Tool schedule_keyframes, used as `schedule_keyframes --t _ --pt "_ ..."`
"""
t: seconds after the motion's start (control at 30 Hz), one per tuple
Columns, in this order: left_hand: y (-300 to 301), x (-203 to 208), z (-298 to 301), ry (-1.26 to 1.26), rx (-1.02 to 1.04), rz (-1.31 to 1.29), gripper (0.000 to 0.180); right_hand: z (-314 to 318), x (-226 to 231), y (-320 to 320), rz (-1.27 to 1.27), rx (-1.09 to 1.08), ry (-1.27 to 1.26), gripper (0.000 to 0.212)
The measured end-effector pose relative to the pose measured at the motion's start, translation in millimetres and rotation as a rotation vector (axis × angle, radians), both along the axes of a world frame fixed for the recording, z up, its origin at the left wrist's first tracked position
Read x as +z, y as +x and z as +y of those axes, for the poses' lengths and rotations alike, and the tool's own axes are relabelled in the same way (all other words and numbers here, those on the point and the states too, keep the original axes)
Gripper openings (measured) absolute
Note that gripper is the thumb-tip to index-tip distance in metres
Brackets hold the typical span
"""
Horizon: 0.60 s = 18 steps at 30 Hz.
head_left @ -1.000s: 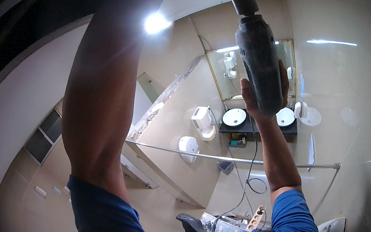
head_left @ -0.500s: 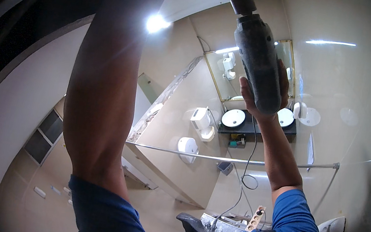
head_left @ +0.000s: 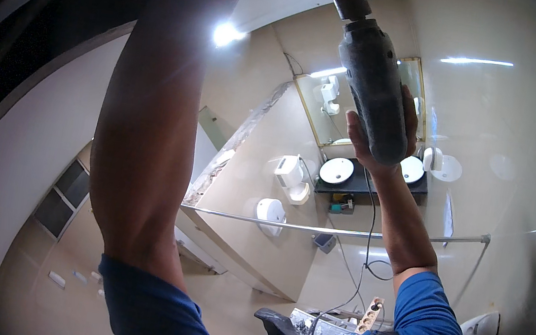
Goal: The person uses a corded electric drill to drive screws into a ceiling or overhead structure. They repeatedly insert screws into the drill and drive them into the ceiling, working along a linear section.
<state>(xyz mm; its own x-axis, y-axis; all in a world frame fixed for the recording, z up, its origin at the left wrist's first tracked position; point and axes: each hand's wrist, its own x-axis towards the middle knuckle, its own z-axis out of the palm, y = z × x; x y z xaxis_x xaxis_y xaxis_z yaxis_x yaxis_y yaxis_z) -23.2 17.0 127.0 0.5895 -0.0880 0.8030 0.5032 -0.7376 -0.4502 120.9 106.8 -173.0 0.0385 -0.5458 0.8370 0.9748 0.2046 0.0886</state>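
My right hand is wrapped round the body of a dark, dusty power drill, raised overhead with its chuck pointing up. A bit in the chuck runs out of the picture at the top edge. From the drill's lower end hangs a thin dark cable, looping beside my right forearm. My left arm is stretched upward on the left; its hand lies beyond the top edge, so its fingers and anything in them are hidden.
A metal rail crosses behind my arms. Below are a power strip, two round white basins on a dark counter, a wall mirror and white dispensers. A bright lamp shines beside my left arm. Pale ceiling edges curve at upper left.
The drill's hanging cable has swung to the right, its loop now behind my right forearm. The drill and both arms have hardly moved.
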Motion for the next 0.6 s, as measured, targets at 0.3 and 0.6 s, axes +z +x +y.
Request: schedule_keyframes --t 0.3,0.6 --pt "2 2 9 0.025 -0.038 -0.014 0.086 -9 2 12 -0.010 -0.113 -0.024 0.089" --pt "1 1 6 0.021 -0.021 -0.002 0.089 -7 2 3 0.007 -0.016 0.015 0.088"
